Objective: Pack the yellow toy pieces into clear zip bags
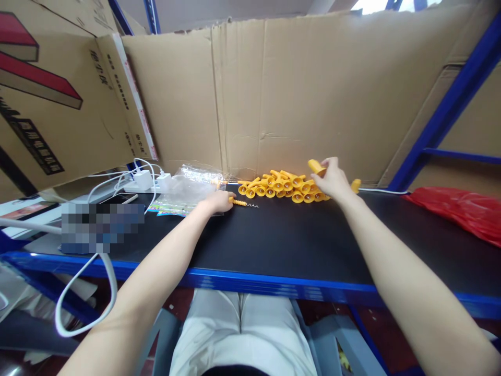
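1. Head view looked down on a black shelf top point(297, 245) with a blue front edge, and both bare arms were stretched out across it.
2. Over on the left, the left hand point(219, 201) was closed around the orange handle of a small corkscrew piece point(241, 202), whose thin metal spiral lay on the black surface, pointing right.
3. On the right, the right hand point(332, 180) was pinched shut on one yellow plastic cap point(316, 167), lifted just above the heap.
4. That heap of yellow caps point(279, 188) sat loose on the shelf against the cardboard wall point(297, 89), between the two hands and touching the right one. Many caps lay with their round open mouths facing the camera.
5. One more yellow piece point(356, 185) peeked out just behind the right wrist.
6. Containers now: a clear plastic bag point(188, 185) lay crumpled just beyond the left hand. What was inside it could not be told from here, though something orange showed at its right edge.
7. A printed card point(172, 210) lay flat under the near edge of that bag.
8. Far right, a red plastic bag point(460, 211) rested on the shelf, well apart from the hands, its contents hidden.
9. Far left, a white charger block point(143, 180) with white cables sat near a phone point(119, 198), below a big printed carton point(58, 104).
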The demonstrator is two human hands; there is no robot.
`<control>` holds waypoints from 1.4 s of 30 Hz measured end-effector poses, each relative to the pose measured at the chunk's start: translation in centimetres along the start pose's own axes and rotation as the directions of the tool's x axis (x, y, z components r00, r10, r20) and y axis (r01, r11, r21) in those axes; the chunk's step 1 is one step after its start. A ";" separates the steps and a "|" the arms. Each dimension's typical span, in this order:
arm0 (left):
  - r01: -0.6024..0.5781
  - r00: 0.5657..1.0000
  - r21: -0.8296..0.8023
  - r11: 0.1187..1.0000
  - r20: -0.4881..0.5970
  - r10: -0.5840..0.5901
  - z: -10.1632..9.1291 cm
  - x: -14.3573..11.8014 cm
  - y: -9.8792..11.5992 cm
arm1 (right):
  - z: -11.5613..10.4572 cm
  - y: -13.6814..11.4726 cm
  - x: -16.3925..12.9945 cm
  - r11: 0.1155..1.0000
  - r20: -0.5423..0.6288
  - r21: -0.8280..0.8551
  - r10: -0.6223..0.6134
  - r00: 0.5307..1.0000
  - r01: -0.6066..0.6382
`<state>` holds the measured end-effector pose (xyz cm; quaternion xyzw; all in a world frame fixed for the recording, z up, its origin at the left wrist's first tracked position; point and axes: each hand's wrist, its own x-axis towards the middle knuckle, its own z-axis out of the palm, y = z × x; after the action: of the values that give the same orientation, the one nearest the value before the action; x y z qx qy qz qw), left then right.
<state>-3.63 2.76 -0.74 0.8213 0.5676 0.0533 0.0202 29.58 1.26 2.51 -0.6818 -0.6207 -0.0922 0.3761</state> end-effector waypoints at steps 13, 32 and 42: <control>-0.166 0.966 -0.082 0.983 -0.211 0.146 0.4 0.6 -0.2 | 3.3 -4.3 -3.5 0.843 0.465 0.251 -0.536 0.704 0.476; -0.281 0.904 -0.187 0.941 -0.381 0.194 0.3 0.0 1.6 | 2.4 -5.8 -3.9 0.792 0.365 0.501 -0.559 0.744 0.349; -0.265 0.881 -0.106 0.958 -0.431 0.196 0.0 -0.8 2.5 | 2.7 -6.1 -4.0 0.761 0.527 0.648 -0.418 0.740 -0.033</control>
<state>-1.52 1.15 -0.59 0.8484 0.4506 0.2748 -0.0411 22.23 -0.49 0.72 -0.4352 -0.7765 0.3157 0.3287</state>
